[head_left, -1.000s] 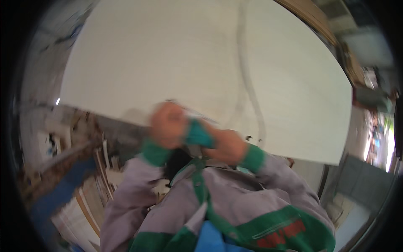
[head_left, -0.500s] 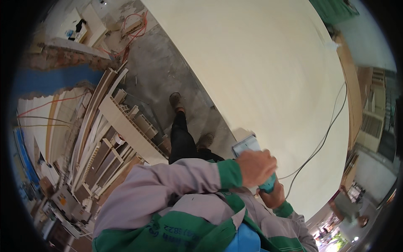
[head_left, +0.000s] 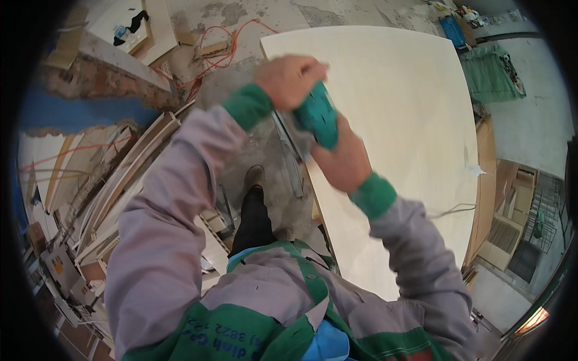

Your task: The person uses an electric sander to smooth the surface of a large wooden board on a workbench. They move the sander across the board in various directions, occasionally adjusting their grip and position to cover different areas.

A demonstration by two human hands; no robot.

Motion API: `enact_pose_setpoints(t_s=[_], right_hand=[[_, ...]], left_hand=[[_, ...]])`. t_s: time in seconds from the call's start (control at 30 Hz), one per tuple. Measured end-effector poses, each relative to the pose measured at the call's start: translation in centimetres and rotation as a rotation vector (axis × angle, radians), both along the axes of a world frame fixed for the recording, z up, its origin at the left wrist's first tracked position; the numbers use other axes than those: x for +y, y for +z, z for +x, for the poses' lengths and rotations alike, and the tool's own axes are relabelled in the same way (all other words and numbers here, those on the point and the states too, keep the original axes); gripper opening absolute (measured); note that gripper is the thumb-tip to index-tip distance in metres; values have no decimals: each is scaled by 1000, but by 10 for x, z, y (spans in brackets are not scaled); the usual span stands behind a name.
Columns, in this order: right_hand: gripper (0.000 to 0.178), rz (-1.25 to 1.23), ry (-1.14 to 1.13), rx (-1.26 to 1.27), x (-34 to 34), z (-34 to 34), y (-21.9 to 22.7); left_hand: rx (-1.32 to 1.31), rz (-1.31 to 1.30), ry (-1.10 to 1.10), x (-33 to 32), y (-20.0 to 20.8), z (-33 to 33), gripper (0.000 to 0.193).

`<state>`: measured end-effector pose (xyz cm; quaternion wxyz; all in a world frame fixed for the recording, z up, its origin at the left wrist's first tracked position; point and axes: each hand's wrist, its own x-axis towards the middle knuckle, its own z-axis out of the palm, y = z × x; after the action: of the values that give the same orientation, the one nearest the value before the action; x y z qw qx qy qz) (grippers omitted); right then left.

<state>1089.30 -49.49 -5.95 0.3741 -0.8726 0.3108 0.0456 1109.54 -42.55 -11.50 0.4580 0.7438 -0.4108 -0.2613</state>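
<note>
A teal electric sander point(head_left: 318, 117) is held in both hands at the left edge of a large pale wooden panel point(head_left: 403, 114). My left hand point(head_left: 290, 81) is closed over its front end, at the far side. Round the rear of its body wraps my right hand point(head_left: 346, 157), nearer to me and over the panel. The sander's underside is hidden, so I cannot tell how much of it touches the panel. A thin dark cord point(head_left: 459, 209) lies on the panel past my right forearm.
Left of the panel is a narrow strip of concrete floor, with my foot point(head_left: 254, 175) on it. Piled wood offcuts point(head_left: 129, 180) crowd the left side. An orange cord point(head_left: 235, 51) coils on the floor ahead. Green fabric point(head_left: 494, 75) is beyond the panel's right side.
Both hands have moved the sander forward, away from my body, along the panel's left edge. My arms are now stretched out, and the panel's far edge has come into view.
</note>
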Motion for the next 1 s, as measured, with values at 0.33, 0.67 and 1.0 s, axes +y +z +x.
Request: enact_pose_setpoints(t_s=[0.33,0.67,1.0], right_hand=[[98,-228,167,-36,-94,184,2],[93,-25,-40,203,15,-94,29],[101,-303,-370,199,-222,-100,5]], left_hand=[[-750,77,1,-115,-30,222,32],[73,35,5,-8,24,-131,39],[-535,22,428,-63,-45,-58,76]])
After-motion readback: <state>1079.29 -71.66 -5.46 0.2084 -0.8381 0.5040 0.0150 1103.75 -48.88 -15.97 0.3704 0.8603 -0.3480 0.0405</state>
